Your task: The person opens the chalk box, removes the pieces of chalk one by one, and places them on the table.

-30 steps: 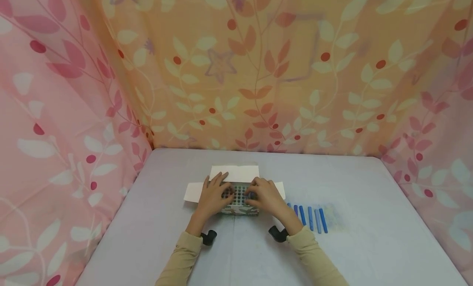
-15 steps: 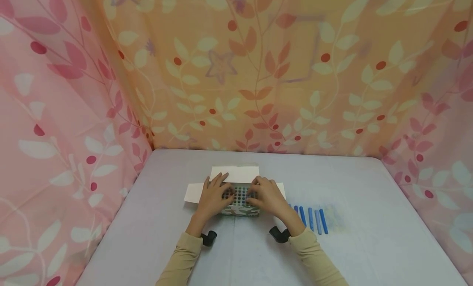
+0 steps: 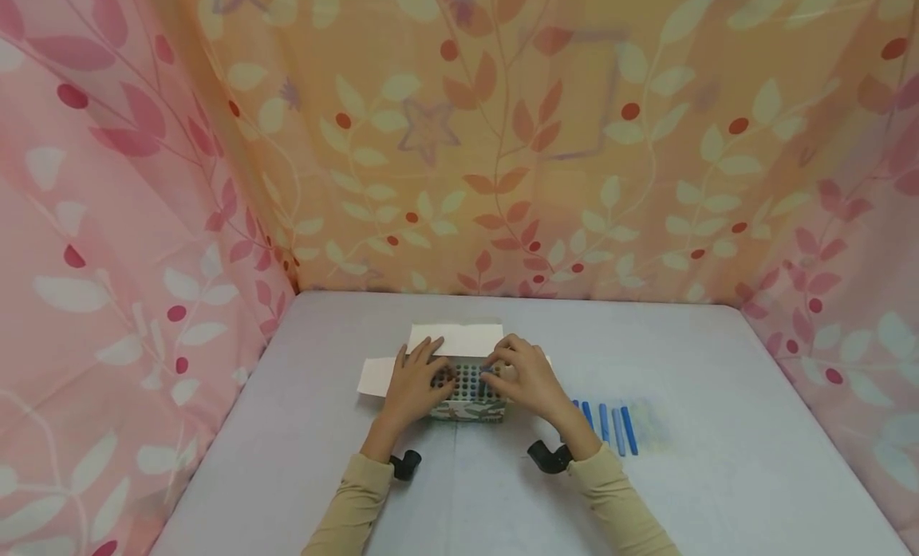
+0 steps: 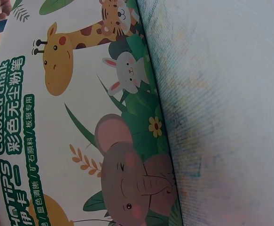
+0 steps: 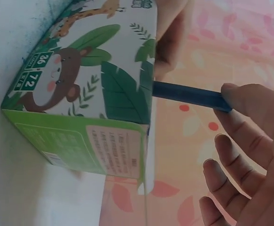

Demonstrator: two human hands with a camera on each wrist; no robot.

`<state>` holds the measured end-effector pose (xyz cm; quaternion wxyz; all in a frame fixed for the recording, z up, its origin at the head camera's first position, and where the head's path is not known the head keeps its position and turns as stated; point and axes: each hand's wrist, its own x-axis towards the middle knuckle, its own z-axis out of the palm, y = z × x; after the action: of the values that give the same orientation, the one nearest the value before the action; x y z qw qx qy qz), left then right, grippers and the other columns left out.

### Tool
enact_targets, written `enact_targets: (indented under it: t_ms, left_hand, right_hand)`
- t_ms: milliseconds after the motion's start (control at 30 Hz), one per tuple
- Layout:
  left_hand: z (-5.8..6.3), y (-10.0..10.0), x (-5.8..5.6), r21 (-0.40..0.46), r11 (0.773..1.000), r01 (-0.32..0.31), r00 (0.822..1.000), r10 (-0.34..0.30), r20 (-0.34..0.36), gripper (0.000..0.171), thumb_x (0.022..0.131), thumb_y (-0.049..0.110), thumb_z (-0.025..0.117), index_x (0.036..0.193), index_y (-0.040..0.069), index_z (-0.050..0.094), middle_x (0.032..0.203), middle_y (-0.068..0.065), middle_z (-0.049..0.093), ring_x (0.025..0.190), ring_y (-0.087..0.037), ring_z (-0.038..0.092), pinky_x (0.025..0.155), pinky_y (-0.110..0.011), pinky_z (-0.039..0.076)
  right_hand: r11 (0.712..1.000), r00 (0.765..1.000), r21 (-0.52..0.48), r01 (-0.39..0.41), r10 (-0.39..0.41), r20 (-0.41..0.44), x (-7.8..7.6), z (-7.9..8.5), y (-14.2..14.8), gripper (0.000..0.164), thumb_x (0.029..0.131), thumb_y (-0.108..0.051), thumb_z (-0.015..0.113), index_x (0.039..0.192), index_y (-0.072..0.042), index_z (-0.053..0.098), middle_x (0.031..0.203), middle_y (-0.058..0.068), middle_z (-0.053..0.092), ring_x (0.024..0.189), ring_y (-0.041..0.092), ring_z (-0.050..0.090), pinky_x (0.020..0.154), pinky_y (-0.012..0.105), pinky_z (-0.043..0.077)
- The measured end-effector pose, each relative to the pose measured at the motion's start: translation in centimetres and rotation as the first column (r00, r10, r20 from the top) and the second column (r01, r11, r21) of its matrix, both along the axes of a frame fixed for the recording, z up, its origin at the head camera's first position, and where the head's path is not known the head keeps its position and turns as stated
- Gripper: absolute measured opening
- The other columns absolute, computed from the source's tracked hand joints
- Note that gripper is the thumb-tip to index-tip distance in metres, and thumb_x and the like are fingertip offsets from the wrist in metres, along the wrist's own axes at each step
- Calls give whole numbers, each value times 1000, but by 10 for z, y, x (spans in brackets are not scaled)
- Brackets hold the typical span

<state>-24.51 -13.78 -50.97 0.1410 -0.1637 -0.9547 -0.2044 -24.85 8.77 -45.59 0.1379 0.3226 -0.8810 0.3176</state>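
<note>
A chalk box [image 3: 467, 412] with printed animals stands with its flaps folded back, holding rows of coloured chalk ends. My right hand [image 3: 527, 376] pinches a dark blue chalk stick [image 5: 188, 95] between thumb and index finger above the box's right part. In the right wrist view the stick's far end disappears behind the box's rim, and the other fingers are spread loosely. My left hand [image 3: 416, 383] rests over the left side of the box, its outer fingers spread towards the back flap [image 3: 457, 339]. The left wrist view shows mostly the box's printed front [image 4: 80, 122].
Several blue chalk sticks [image 3: 605, 423] lie in a row on the white tabletop [image 3: 718, 460], right of the box. Beside them the cloth has a faint coloured chalk smudge [image 3: 652, 424]. Patterned curtains [image 3: 502, 141] enclose the table's back and sides.
My right hand has risen slightly and shifted right, and the blue chalk stick now shows upright between its fingertips and the box. The left hand has stayed in place.
</note>
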Motion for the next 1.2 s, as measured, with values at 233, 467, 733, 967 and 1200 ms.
enact_targets:
  t_ms: [233, 467, 733, 967, 1200]
  left_hand:
    - [0, 4, -2, 19, 1000, 13, 1000, -13, -6, 11, 83, 40, 64, 89, 31, 62, 146, -3, 38, 139, -28, 26, 114, -57, 7]
    - [0, 3, 0, 20, 1000, 18, 1000, -18, 2, 11, 83, 40, 64, 88, 30, 62, 145, -3, 39, 138, -28, 26, 114, -56, 7]
    - [1, 4, -1, 8, 1000, 11, 1000, -11, 7, 12, 85, 41, 62, 88, 30, 62, 146, -2, 38, 139, -27, 26, 115, -54, 7]
    - [-1, 1, -1, 6, 1000, -2, 1000, 2, 8, 9, 84, 39, 63, 87, 31, 62, 146, -2, 38, 139, -26, 26, 115, -54, 7]
    - [-1, -2, 0, 7, 1000, 0, 1000, 0, 3, 10, 84, 39, 63, 87, 30, 62, 145, -3, 39, 138, -27, 26, 114, -55, 8]
  right_hand:
    - [998, 999, -62, 21, -23, -26, -2, 2, 9, 14, 75, -24, 77, 85, -21, 68, 98, -4, 56, 87, 17, 55, 76, 38, 41]
    - [986, 1000, -166, -2, 3, 10, -1, 5, 21, 14, 78, -21, 75, 88, -19, 67, 101, -2, 56, 88, 26, 58, 78, 42, 45]
    - [959, 997, -273, 75, -73, 17, 1, 14, 46, 14, 77, -16, 75, 89, -16, 67, 99, -4, 57, 87, 23, 56, 75, 35, 47]
    - [936, 987, -317, 155, -162, 3, 6, 18, 67, 16, 78, -13, 74, 92, -17, 68, 97, -3, 57, 87, 16, 52, 75, 28, 40]
    - [932, 976, -301, 200, -215, -18, 8, 20, 89, 15, 79, -12, 73, 93, -14, 67, 96, -1, 59, 85, 15, 53, 74, 26, 38]
